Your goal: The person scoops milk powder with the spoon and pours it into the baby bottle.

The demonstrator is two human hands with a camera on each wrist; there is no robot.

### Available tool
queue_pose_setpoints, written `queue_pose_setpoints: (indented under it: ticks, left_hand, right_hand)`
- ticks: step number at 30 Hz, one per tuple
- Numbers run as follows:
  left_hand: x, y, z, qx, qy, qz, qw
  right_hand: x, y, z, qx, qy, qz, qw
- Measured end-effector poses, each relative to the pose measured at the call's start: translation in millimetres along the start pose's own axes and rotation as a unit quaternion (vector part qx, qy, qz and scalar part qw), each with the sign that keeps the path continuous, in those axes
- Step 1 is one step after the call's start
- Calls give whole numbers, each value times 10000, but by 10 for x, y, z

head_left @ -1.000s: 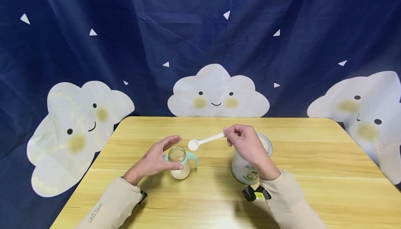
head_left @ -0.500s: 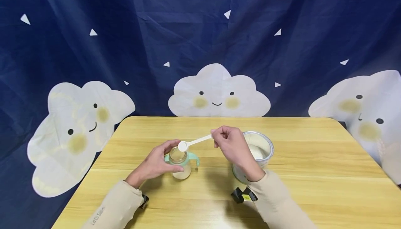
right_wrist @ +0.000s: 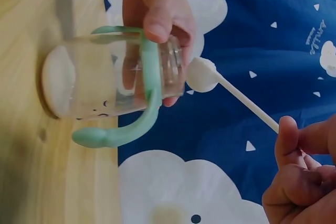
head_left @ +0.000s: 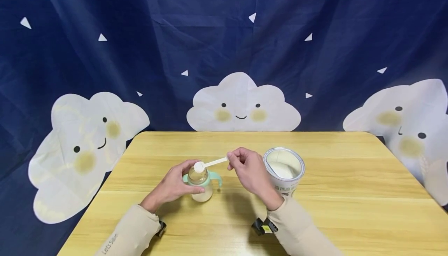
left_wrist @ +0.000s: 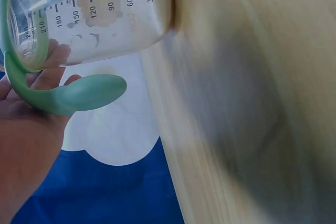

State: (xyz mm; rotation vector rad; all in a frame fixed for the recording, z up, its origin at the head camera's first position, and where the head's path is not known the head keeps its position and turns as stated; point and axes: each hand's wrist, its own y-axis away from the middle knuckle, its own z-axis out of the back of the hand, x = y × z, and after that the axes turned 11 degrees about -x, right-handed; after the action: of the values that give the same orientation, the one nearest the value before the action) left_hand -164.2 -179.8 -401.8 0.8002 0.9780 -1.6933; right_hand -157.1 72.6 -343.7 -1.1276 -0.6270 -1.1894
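Note:
A clear baby bottle (head_left: 202, 196) with mint-green handles stands upright on the table, white powder showing at its base. My left hand (head_left: 173, 184) grips it around the neck, thumb on the near side and fingers behind. Between thumb and curled fingers, my right hand (head_left: 249, 171) pinches the end of a white measuring scoop (head_left: 216, 162). The scoop's bowl, heaped with white powder in the right wrist view (right_wrist: 202, 75), is level right over the bottle's open mouth. In the left wrist view, printed volume marks show on the bottle (left_wrist: 113, 22).
An open can of milk powder (head_left: 287, 184) stands to the right, just behind my right wrist, partly hidden by it. The wooden table (head_left: 350, 178) reaches back to a dark blue curtain (head_left: 224, 26) with cloud prints. Each wrist wears a small black camera.
My right hand has carried the scoop left from beside the bottle to above its mouth, uncovering more of the can. The left hand's fingers have closed in around the bottle's neck.

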Motion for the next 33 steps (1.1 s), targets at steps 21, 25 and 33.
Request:
queue_pose_setpoints:
  ticks: [21, 25, 33]
  left_hand:
    - [67, 7, -16, -71, 190, 106, 9997]
    - [79, 6, -16, -90, 199, 92, 9997]
    - [79, 7, -13, -99, 201, 56, 9997]
  right_hand:
    - [-151, 75, -86, 223, -210, -68, 9995]
    - [-154, 75, -90, 272, -371, -95, 9989]
    - [-135, 72, -89, 261, -489, 92, 9984]
